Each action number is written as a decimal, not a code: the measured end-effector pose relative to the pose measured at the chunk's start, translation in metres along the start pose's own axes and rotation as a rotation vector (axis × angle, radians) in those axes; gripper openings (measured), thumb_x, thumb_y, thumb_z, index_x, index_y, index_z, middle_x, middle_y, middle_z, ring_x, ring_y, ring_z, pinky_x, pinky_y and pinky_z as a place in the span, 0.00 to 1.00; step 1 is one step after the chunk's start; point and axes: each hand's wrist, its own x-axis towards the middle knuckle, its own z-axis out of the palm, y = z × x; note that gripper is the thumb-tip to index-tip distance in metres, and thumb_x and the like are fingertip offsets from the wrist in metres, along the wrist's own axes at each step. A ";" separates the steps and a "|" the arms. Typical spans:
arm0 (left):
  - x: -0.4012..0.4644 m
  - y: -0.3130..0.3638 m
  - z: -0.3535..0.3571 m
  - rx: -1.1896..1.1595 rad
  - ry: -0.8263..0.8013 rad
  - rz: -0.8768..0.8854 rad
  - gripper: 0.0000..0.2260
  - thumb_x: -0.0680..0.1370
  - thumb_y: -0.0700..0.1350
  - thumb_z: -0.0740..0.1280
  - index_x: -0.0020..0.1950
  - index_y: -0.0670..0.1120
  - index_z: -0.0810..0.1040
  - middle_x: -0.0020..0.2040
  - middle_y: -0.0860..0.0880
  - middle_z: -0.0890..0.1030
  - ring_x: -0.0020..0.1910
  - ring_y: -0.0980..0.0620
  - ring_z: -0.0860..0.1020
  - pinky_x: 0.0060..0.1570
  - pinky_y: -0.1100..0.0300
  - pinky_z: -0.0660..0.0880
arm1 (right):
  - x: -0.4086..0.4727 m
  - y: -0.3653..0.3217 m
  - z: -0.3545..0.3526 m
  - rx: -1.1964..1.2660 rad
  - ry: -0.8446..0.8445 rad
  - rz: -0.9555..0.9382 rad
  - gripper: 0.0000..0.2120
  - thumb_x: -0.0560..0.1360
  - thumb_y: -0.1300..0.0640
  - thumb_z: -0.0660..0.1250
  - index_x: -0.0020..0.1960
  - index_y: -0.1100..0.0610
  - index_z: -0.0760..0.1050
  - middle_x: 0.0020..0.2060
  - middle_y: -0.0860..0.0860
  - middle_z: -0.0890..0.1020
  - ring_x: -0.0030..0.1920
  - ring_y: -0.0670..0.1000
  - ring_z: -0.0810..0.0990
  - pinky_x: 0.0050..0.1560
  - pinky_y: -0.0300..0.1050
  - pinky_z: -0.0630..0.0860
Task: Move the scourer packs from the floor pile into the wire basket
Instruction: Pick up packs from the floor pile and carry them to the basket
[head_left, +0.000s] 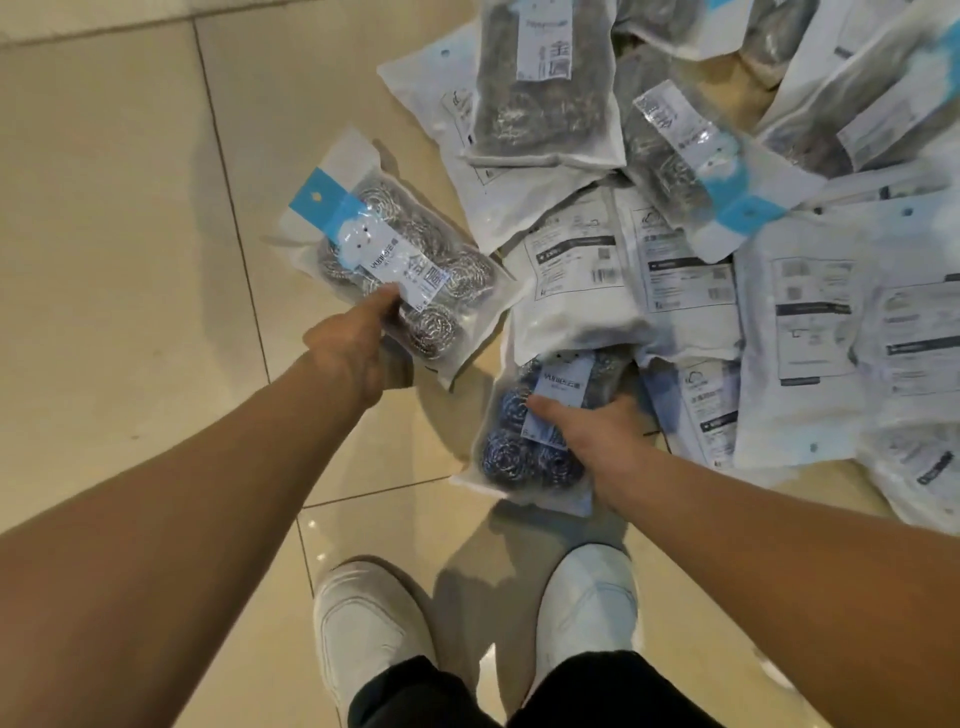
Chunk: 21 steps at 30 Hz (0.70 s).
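Hands reach down over the beige tiled floor (130, 260). The left hand (353, 348) pinches the lower edge of a clear plastic pack of silver steel-wool scourers with a blue header card (395, 260), thumb on top. The right hand (597, 436) is closed on a second, similar scourer pack (524, 436) at the near edge of the heap of white and clear packs (727, 234). White shoes (363, 623) stand below.
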 end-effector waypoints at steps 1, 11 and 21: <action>-0.004 0.000 0.006 -0.021 0.016 -0.016 0.25 0.75 0.45 0.79 0.68 0.39 0.76 0.60 0.41 0.85 0.50 0.39 0.86 0.19 0.45 0.79 | 0.003 0.000 0.001 0.031 -0.022 0.015 0.69 0.32 0.28 0.80 0.69 0.54 0.73 0.59 0.54 0.85 0.57 0.60 0.84 0.63 0.62 0.82; -0.046 -0.002 0.000 0.056 -0.014 0.038 0.18 0.79 0.46 0.75 0.67 0.41 0.78 0.56 0.43 0.87 0.42 0.47 0.85 0.28 0.59 0.82 | -0.046 0.002 -0.027 0.209 -0.075 0.193 0.43 0.56 0.54 0.89 0.66 0.59 0.76 0.53 0.60 0.86 0.48 0.61 0.88 0.49 0.62 0.86; -0.232 0.025 -0.107 0.100 -0.227 -0.048 0.19 0.79 0.43 0.72 0.70 0.47 0.79 0.53 0.50 0.86 0.48 0.51 0.83 0.53 0.56 0.81 | -0.212 -0.018 -0.147 0.300 -0.200 0.220 0.35 0.59 0.57 0.86 0.64 0.58 0.80 0.51 0.61 0.89 0.51 0.64 0.89 0.57 0.68 0.83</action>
